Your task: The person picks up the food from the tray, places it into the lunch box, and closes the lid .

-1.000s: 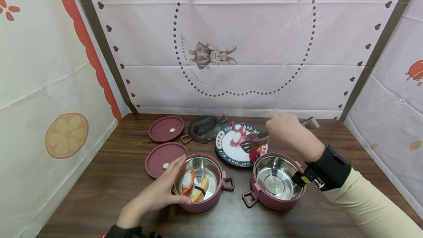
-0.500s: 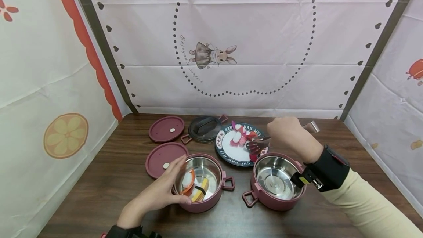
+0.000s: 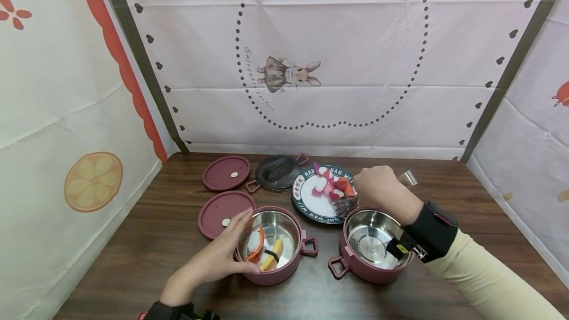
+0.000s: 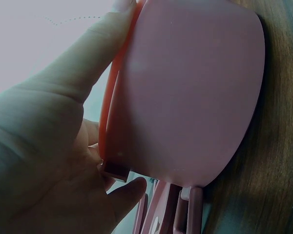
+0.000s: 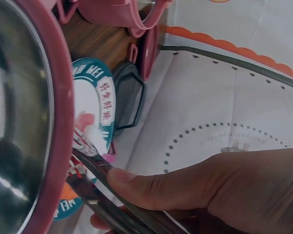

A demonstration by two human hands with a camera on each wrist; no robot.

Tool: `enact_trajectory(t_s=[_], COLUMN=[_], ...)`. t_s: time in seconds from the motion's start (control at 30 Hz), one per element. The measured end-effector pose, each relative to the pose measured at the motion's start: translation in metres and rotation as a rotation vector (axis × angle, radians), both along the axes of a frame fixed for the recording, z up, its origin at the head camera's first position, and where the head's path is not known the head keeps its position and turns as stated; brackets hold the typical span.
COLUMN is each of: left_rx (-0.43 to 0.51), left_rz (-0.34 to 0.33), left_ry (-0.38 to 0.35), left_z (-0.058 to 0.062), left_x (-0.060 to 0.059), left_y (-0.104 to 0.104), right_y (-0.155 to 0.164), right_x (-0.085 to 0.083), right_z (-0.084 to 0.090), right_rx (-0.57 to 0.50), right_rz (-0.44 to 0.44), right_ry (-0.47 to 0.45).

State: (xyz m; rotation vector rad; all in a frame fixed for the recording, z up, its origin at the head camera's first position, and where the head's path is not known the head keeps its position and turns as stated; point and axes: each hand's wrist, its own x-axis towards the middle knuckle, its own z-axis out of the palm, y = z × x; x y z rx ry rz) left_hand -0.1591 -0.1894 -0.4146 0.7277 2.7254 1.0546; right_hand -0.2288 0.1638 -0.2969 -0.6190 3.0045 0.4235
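From my remote seat I have the left hand (image 3: 222,251) cupped round the left pot (image 3: 280,274), seemingly to steady it, while the right hand (image 3: 380,189) grips slotted tongs (image 3: 344,206) tilted down, apparently to reach the food pieces (image 3: 329,189) on the far plate (image 3: 316,206).

Looking kinda like a small, screened-off, kitchen-style setup, tbh. Seeing printed sheets (image 3: 355,48) on three sides, cartoon rabbit (image 3: 277,74) and all, plus pink pots (image 3: 371,274) and toy-looking food (image 3: 272,256) on a wood-grain surface (image 3: 129,256). Not managing to tell home from lab, though.
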Motion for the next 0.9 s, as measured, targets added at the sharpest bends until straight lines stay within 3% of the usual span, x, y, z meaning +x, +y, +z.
enact_trajectory(t_s=[0.6, 0.9], left_rx=[-0.006, 0.002], left_rz=[0.001, 0.003], left_ry=[0.001, -0.002], left_z=[0.001, 0.001], left_x=[0.0, 0.0], left_y=[0.0, 0.0], right_y=[0.0, -0.005], right_x=[-0.002, 0.007], right_z=[-0.007, 0.016], right_rx=[0.001, -0.105], right_rz=[0.135, 0.169], right_ry=[0.2, 0.264])
